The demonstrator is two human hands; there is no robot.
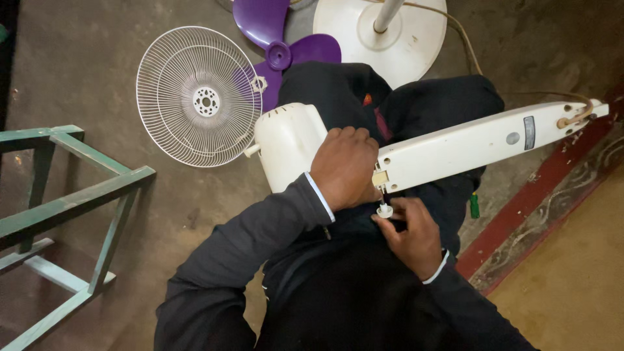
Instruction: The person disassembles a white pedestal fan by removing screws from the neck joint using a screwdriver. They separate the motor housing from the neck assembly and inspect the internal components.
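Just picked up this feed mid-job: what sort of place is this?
Likely an informal repair spot on a bare concrete floor, indoors or a porch. A fan grille, purple blade and round fan base lie loose beside a green frame.

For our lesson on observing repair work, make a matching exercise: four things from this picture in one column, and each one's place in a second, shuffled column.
Things:
1. fan blade
2. wire guard
3. round base
4. small white knob

Places:
A. pinched in the right hand
B. flat on the floor, left of the motor housing
C. top middle, with a pole rising from it
D. purple, between guard and base

Pairs: 1-D, 2-B, 3-C, 4-A
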